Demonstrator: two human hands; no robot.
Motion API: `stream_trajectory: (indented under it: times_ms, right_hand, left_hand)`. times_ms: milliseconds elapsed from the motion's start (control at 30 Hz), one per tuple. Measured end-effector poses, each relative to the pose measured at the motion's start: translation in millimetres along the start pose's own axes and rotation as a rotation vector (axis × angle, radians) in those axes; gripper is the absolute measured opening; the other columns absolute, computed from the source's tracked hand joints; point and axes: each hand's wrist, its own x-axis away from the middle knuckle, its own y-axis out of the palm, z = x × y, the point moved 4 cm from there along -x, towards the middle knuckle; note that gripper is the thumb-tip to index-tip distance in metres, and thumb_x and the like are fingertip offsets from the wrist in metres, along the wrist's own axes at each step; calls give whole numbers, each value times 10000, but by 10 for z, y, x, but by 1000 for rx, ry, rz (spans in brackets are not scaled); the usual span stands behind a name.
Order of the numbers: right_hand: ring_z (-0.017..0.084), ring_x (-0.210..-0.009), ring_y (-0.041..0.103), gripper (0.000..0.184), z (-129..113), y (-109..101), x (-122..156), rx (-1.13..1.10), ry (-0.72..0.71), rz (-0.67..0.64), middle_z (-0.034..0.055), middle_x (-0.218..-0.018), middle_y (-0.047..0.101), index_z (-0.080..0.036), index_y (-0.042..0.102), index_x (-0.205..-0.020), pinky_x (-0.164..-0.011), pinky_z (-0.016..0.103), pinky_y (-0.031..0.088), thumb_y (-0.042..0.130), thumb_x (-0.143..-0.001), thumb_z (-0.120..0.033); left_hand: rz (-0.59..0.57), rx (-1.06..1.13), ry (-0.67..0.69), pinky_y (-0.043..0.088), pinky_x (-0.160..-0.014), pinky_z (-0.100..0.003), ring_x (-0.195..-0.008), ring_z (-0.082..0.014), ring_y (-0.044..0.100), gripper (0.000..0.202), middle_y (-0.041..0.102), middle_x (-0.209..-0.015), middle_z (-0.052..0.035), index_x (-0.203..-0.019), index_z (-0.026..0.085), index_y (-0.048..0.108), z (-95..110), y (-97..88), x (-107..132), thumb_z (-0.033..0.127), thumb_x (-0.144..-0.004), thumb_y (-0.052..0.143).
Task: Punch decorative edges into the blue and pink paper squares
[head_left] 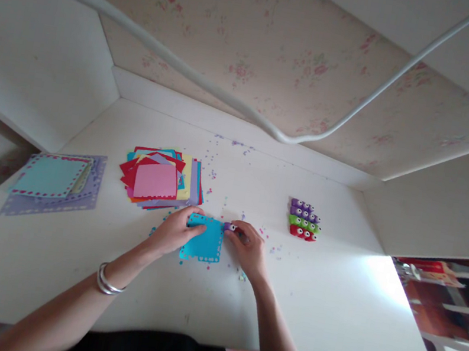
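Head view: a white desk (330, 299) set in a corner carries the card (205, 245), a teal square of paper with a lacy, hole-punched border, lying flat near the front middle. The left hand (175, 230) rests on the card's left edge with its fingers bent over the upper corner. Whether they pinch the paper or only press it down cannot be told. The right hand (248, 248) is just beside the card's right edge, its fingers clenched around the punch (230, 227), a small purple plastic block that touches the card's upper right corner. Behind the left hand, near but apart, lies the stack (160, 182), loose sheets of pink, red, yellow, blue and lilac paper fanned at odd angles, a pink one on top. Further left sit the sheets (53, 182), a lilac one with a punched edge under a pale teal one bordered in red dashes. To the right of the hands, well apart, the spare punches (304, 219) stand in a tight row: two purple, one green, one red, each with round white buttons. The scraps (216, 175), tiny coloured dots of paper, are strewn across the desk between stack and punches and around the card. The bangles (107, 281), silver metal, circle the left wrist. A white cable (213, 89) sags across the flowered wall (284, 40) above.
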Motion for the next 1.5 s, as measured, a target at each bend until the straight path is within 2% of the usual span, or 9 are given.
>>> stream_trajectory:
  times_ms: [333,667,867,1200,1500]
  right_hand:
    - [201,-854,647,196,-11,9,7,-10,-1,-8,66,-968,697,-228,703,-971,-798,347,526,660,-832,-359]
    - [204,-858,650,185,-23,6,30,-7,-7,-10,66,-977,696,-233,697,-981,-799,350,526,658,-837,-341]
    - [217,-888,655,212,18,21,33,-25,22,11,77,-994,701,-230,701,-974,-790,353,537,661,-826,-378]
    - [212,-863,656,222,7,21,30,-35,28,-4,78,-981,701,-232,705,-976,-792,363,542,661,-823,-386]
    - [214,-887,654,208,23,26,29,-35,27,-9,77,-1001,695,-231,700,-982,-805,357,538,665,-829,-369]
  left_hand:
    - [12,-27,0,510,-767,-328,-909,-233,667,336,701,-1026,-52,-1108,212,605,11,-2,11,354,-804,612]
    - [88,-79,22,471,-908,-392,-1013,-267,633,328,683,-1103,-66,-1093,227,618,3,-15,10,382,-804,604]
    - [91,-122,52,448,-945,-398,-1061,-271,618,337,675,-1129,-69,-1116,228,597,-16,-8,7,388,-820,581]
    - [84,-127,68,444,-953,-386,-1066,-263,617,323,677,-1126,-60,-1113,224,589,0,-4,14,374,-828,575]
    - [51,-150,96,462,-893,-359,-1008,-244,640,301,688,-1085,-35,-1109,237,581,-16,2,23,365,-837,572]
